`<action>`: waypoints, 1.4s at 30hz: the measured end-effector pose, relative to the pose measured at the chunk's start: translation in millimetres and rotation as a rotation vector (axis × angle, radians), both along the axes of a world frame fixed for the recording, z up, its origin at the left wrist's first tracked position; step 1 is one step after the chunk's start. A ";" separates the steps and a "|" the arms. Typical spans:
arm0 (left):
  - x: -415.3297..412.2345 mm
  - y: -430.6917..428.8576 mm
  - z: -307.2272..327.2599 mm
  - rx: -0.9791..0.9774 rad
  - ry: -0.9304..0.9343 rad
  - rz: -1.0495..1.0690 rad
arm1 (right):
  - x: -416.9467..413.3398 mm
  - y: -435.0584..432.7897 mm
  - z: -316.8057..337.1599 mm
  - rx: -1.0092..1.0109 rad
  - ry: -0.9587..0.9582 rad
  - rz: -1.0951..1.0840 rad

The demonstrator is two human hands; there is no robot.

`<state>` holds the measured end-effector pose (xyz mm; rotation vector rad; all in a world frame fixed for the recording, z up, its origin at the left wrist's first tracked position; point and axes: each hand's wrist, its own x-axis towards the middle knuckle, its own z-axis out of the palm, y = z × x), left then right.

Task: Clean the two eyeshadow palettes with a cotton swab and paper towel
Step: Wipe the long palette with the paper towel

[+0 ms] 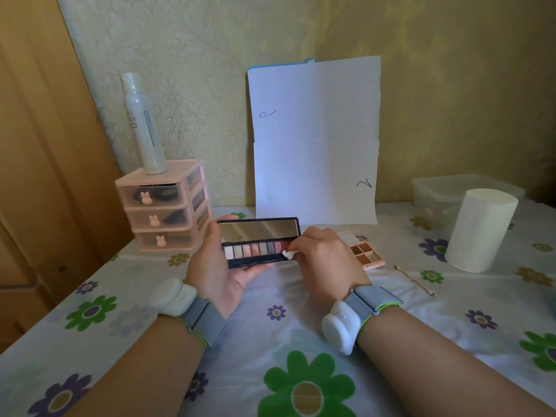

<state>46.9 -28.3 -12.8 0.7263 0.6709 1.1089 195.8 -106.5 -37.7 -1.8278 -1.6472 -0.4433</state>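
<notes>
My left hand (pixel 215 266) holds an open dark eyeshadow palette (pixel 255 251) from below and from its left end, above the table. Its mirrored lid stands up at the back. My right hand (pixel 325 257) pinches a cotton swab (pixel 288 254), and the white tip touches the palette's front right edge beside the pink pans. A second, peach-coloured palette (pixel 365 254) lies open on the table just right of my right hand, partly hidden by it. A roll of paper towel (pixel 478 230) stands at the right.
A used wooden swab (pixel 415 280) lies on the flowered tablecloth (pixel 270 341) right of the peach palette. A pink drawer organiser (pixel 164 206) with a white spray bottle (pixel 144 121) on top stands at the back left. White sheets of paper (pixel 314 139) lean on the wall; a clear plastic box (pixel 436 194) sits far right.
</notes>
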 end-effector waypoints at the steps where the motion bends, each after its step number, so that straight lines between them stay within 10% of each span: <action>1: 1.2 -1.6 -0.1 0.010 -0.005 0.000 | -4.7 0.6 0.4 0.001 -0.011 0.014; 42: -3.6 5.3 -5.0 0.066 0.023 0.002 | 8.5 -3.6 4.1 -0.088 -0.090 -0.041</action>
